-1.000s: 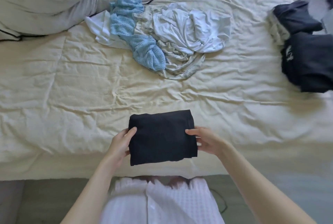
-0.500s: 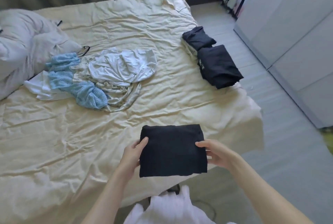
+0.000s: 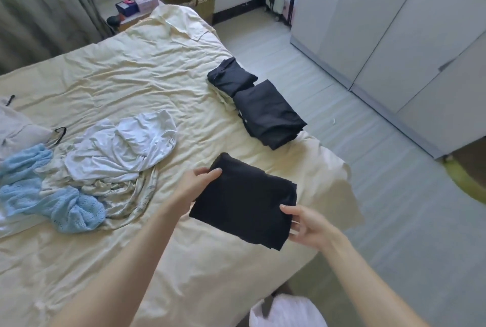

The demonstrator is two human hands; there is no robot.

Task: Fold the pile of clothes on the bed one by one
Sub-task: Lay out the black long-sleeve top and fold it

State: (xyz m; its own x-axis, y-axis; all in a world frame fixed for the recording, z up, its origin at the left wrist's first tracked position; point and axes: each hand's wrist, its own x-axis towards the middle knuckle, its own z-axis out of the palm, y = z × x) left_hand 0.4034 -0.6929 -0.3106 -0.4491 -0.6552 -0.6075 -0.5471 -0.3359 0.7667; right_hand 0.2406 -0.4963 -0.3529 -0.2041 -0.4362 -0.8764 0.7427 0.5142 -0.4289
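One folded black garment (image 3: pixel 243 202), flat soft rectangle above the bed's (image 3: pixel 163 69) near corner, left hand (image 3: pixel 196 184) and right hand (image 3: pixel 306 226) gripping opposite edges, one unfolded heap: blue knit (image 3: pixel 47 200), white jersey (image 3: pixel 118 148), two dark folded stacks (image 3: pixel 259 106) beyond, wrinkled cream sheet.

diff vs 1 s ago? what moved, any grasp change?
The folded black garment, gripped at its sides by the left hand and right hand throughout, has been lifted and carried right, toward the black stack near the bed's edge, and now sits turned at an angle. The head also turned right. The grip, the stack and the unfolded pile are unchanged.
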